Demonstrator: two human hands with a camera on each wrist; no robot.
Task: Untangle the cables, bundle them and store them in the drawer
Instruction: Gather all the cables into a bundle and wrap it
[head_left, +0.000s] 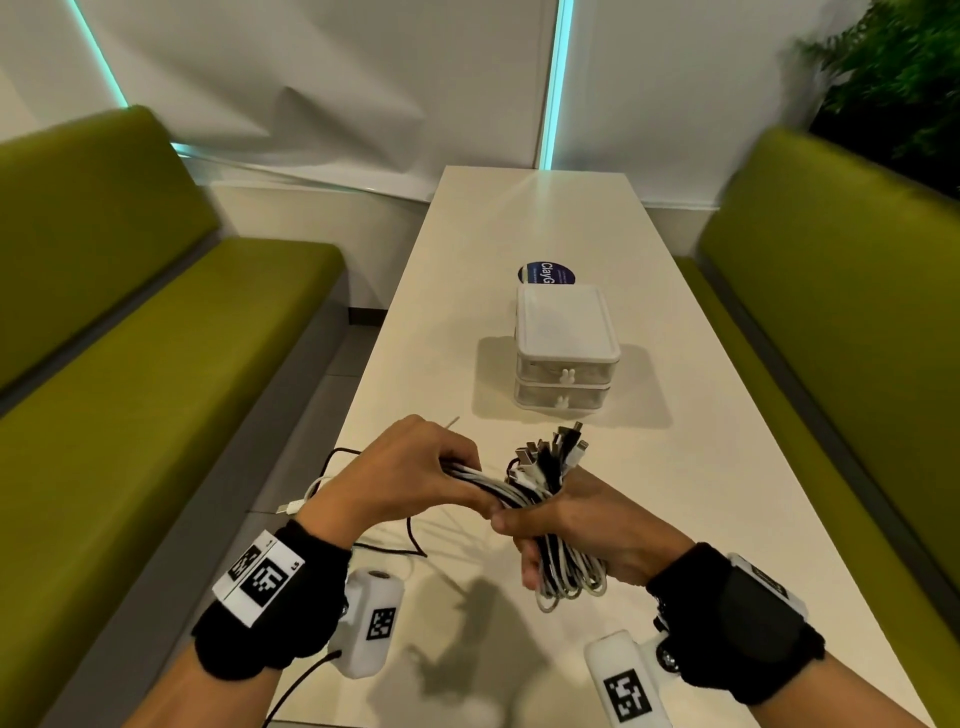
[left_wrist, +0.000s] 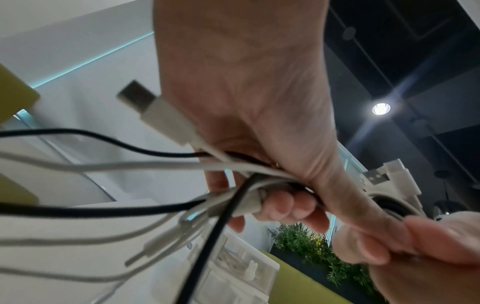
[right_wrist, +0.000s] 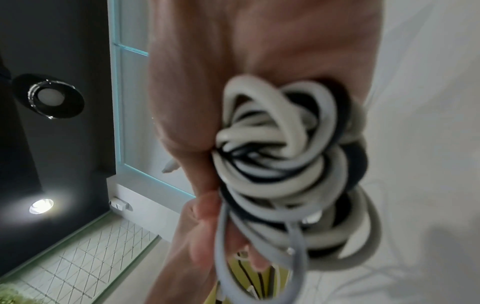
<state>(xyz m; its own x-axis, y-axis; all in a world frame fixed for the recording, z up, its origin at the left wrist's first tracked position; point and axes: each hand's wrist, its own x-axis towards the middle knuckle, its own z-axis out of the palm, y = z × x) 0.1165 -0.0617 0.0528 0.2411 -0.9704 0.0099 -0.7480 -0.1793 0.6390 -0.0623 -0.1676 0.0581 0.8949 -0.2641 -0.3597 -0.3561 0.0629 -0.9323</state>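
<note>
- Our right hand (head_left: 582, 530) grips the coiled cable bundle (head_left: 558, 551) above the near part of the table (head_left: 675, 493); our left hand (head_left: 400, 473) curls round the loose strands (head_left: 478, 478) leading into it.
- We see the bundle's long axis run near to far, plugs (head_left: 556, 449) fanning toward the drawer unit (head_left: 563, 353), loops at the near end.
- We count black and white cords mixed; loose tails (head_left: 363, 499) trail off the table's left edge.
</note>
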